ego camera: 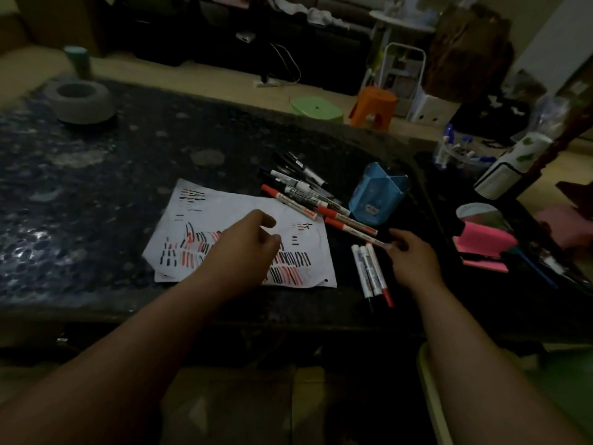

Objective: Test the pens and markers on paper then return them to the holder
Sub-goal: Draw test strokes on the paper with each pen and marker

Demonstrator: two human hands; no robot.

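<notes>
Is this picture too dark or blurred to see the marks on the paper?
Head view: dim overall, yet red and black strokes on the paper show clearly; far left, the gray ring is blurred; the table edge curves from the wide lens.

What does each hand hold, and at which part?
The right hand pinches a marker by its near end. The left hand rests on the paper and seems to hold nothing.
</notes>
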